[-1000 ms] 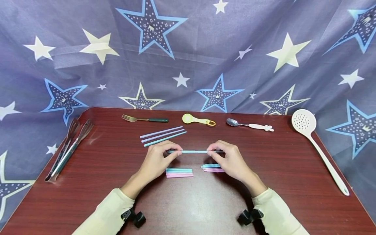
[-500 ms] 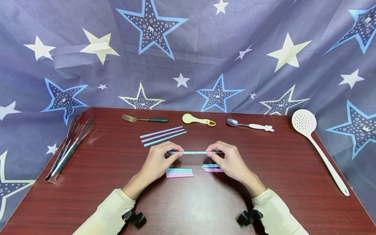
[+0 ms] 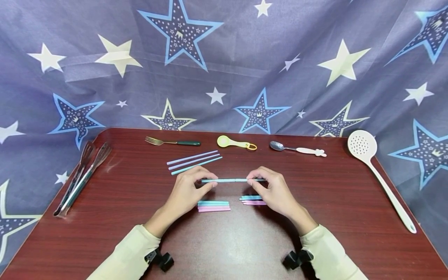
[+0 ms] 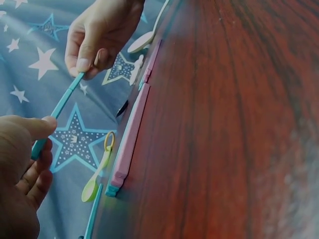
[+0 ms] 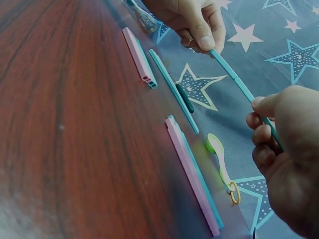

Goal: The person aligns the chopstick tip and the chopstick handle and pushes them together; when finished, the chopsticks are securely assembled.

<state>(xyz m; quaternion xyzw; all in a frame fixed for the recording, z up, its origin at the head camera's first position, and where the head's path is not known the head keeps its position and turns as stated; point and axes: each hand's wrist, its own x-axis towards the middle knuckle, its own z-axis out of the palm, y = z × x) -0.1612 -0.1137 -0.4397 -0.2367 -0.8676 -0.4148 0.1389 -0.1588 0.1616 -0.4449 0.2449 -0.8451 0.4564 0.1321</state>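
A thin light-blue straw (image 3: 229, 180) lies level between both hands above the table, with a joint line near its middle. My left hand (image 3: 189, 187) pinches its left part between thumb and fingers. The right part is pinched by my right hand (image 3: 272, 188). In the right wrist view, the joint on the straw (image 5: 235, 75) shows between the two hands. Below the left hand lies a short row of blue and pink straws (image 3: 214, 206). A second blue and pink bunch (image 3: 251, 200) is partly hidden by the right hand.
Three longer straws (image 3: 194, 160), purple and blue, lie behind the left hand. Along the back sit a fork (image 3: 173, 142), a yellow measuring spoon (image 3: 236, 143) and a spoon (image 3: 297, 149). Tongs (image 3: 82, 179) lie at left, a white skimmer (image 3: 379, 179) at right.
Both hands dipped very slightly with the straw, then came back up a little. The straw stays pinched at both ends; everything on the table stays put.
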